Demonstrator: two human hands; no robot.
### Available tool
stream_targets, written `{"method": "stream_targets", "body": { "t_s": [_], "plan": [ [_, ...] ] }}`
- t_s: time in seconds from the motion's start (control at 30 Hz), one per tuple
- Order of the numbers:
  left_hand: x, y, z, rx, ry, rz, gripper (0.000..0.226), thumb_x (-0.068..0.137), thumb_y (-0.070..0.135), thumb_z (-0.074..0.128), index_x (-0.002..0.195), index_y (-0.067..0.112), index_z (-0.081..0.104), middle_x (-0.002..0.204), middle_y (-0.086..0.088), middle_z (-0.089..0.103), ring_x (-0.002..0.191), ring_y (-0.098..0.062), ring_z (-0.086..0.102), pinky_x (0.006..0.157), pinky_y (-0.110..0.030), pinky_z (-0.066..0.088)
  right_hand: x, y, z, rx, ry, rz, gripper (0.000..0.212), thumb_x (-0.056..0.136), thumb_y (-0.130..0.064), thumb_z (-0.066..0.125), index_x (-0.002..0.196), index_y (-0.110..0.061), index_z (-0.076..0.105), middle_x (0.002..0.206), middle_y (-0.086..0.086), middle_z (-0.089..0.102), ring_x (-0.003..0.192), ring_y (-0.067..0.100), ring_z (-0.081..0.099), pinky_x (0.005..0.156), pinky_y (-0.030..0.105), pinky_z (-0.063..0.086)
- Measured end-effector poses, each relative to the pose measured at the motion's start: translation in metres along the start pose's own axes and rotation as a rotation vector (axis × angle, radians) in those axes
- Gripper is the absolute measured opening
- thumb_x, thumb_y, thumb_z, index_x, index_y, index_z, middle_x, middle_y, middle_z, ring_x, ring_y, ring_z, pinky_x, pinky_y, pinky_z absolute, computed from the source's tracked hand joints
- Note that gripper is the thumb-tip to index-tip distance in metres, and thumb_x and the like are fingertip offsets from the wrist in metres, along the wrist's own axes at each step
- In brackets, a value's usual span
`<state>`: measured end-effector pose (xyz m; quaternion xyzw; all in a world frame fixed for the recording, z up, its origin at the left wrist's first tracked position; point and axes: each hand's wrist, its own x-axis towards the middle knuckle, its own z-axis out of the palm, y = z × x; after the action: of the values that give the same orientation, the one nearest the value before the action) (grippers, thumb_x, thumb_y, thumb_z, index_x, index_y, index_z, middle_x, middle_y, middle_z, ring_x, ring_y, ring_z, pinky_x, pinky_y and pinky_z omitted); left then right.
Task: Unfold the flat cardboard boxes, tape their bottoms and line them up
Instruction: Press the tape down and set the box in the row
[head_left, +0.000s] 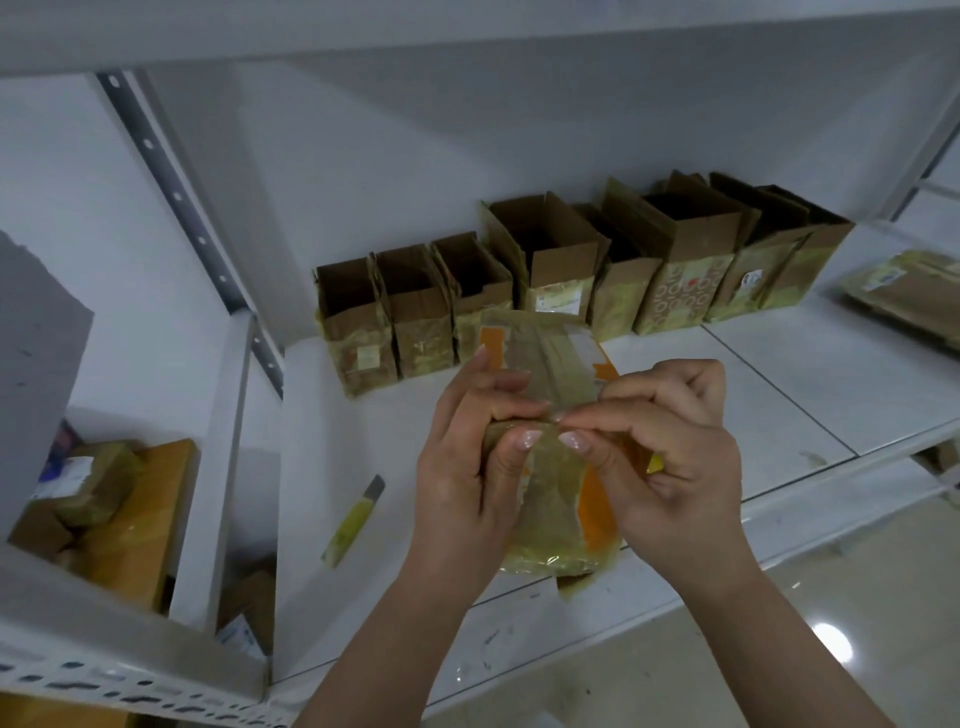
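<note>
A flat, tape-covered orange box (550, 467) is held above the white shelf (779, 395), gripped at its middle edge by both hands: left hand (467, 467) fingers curled round it, right hand (675, 457) pinching the tape. A yellow utility knife (353, 519) is seen lying left on the shelf. Further back, a row of opened boxes (571, 275) is lined up against the wall. More flat boxes (904, 296) are seen far right.

Row of boxes (571, 275) at back of shelf (779, 395); knife (353, 522) front left; flat box (550, 499) front centre.
</note>
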<state>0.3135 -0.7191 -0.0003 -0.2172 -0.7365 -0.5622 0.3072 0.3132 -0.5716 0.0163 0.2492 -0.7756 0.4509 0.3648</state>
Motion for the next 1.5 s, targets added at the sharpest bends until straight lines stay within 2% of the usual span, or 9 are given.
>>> {"method": "stream_targets", "body": {
  "t_s": [0.23, 0.47, 0.6, 0.8, 0.9, 1.03, 1.2, 1.33, 1.5],
  "plan": [
    [-0.001, -0.001, -0.003, -0.046, -0.017, 0.024, 0.033, 0.096, 0.027, 0.038, 0.104, 0.004, 0.059, 0.114, -0.017, 0.060, 0.131, -0.033, 0.047, 0.112, -0.035, 0.033, 0.000, -0.005, 0.005, 0.025, 0.008, -0.013, 0.009, 0.084, -0.029, 0.070, 0.092, -0.032, 0.066, 0.091, -0.015, 0.061, 0.093, 0.018, 0.047, 0.078, 0.036, 0.042],
    [-0.004, -0.013, -0.004, -0.037, -0.008, 0.026, 0.024, 0.097, 0.019, 0.044, 0.096, 0.007, 0.064, 0.106, -0.007, 0.064, 0.129, -0.026, 0.050, 0.107, -0.037, 0.041, -0.004, -0.006, 0.012, 0.007, -0.020, 0.045, 0.006, 0.084, -0.031, 0.068, 0.090, -0.031, 0.069, 0.089, -0.018, 0.061, 0.093, 0.018, 0.049, 0.078, 0.045, 0.043],
    [0.009, -0.019, -0.018, -0.069, -0.031, -0.045, 0.020, 0.098, 0.018, 0.043, 0.098, 0.011, 0.062, 0.109, -0.001, 0.065, 0.125, -0.020, 0.054, 0.102, -0.030, 0.044, -0.001, 0.006, -0.002, -0.003, -0.120, 0.075, 0.030, 0.089, -0.034, 0.061, 0.118, -0.027, 0.061, 0.115, -0.016, 0.060, 0.110, 0.013, 0.048, 0.091, 0.019, 0.037],
    [0.038, -0.015, -0.043, -0.151, 0.055, -0.226, 0.028, 0.102, 0.032, 0.038, 0.100, 0.021, 0.064, 0.079, -0.002, 0.063, 0.067, -0.018, 0.061, 0.056, -0.030, 0.051, -0.008, 0.042, -0.027, -0.185, -0.363, 0.082, 0.069, 0.080, -0.003, 0.066, 0.141, -0.022, 0.043, 0.148, -0.005, 0.043, 0.131, 0.019, 0.040, 0.104, 0.033, 0.036],
    [0.050, -0.012, -0.042, -0.127, 0.111, -0.290, 0.028, 0.103, 0.037, 0.039, 0.091, 0.029, 0.064, 0.074, 0.006, 0.063, 0.067, -0.008, 0.062, 0.059, -0.020, 0.050, -0.019, 0.049, -0.020, -0.289, -0.482, 0.021, 0.086, 0.076, -0.016, 0.072, 0.151, -0.019, 0.029, 0.151, -0.010, 0.034, 0.133, 0.014, 0.035, 0.105, 0.032, 0.036],
    [0.067, -0.008, -0.038, -0.216, 0.181, -0.461, 0.031, 0.101, 0.045, 0.044, 0.090, 0.025, 0.064, 0.083, 0.000, 0.066, 0.083, -0.024, 0.068, 0.074, -0.038, 0.057, -0.029, 0.054, -0.008, -0.327, -0.578, 0.106, 0.113, 0.076, -0.047, 0.072, 0.157, -0.024, -0.004, 0.154, -0.008, 0.026, 0.136, 0.017, 0.031, 0.102, 0.034, 0.035],
    [0.076, -0.005, -0.033, -0.337, 0.242, -0.619, 0.030, 0.100, 0.043, 0.045, 0.088, 0.025, 0.066, 0.084, 0.002, 0.071, 0.084, -0.017, 0.070, 0.083, -0.041, 0.058, -0.030, 0.056, -0.001, -0.360, -0.337, 0.155, 0.084, 0.077, -0.029, 0.065, 0.151, -0.011, 0.027, 0.144, 0.008, 0.048, 0.124, 0.026, 0.047, 0.097, 0.041, 0.045],
    [0.079, -0.012, -0.037, -0.409, 0.236, -0.737, 0.029, 0.099, 0.041, 0.049, 0.093, 0.020, 0.068, 0.088, -0.001, 0.075, 0.086, -0.019, 0.073, 0.075, -0.037, 0.060, -0.039, 0.057, -0.002, -0.401, -0.167, 0.080, 0.049, 0.081, -0.016, 0.049, 0.128, -0.004, 0.058, 0.113, 0.010, 0.068, 0.093, 0.030, 0.065, 0.072, 0.039, 0.056],
    [0.073, -0.015, -0.037, -0.578, 0.158, -0.782, 0.041, 0.091, 0.051, 0.055, 0.115, 0.019, 0.065, 0.110, -0.003, 0.073, 0.105, -0.021, 0.069, 0.088, -0.041, 0.056, -0.029, 0.044, -0.004, -0.492, 0.031, 0.095, 0.023, 0.090, -0.019, 0.051, 0.093, 0.000, 0.064, 0.060, 0.005, 0.056, 0.046, 0.023, 0.053, 0.046, 0.025, 0.036]
  ]
}}
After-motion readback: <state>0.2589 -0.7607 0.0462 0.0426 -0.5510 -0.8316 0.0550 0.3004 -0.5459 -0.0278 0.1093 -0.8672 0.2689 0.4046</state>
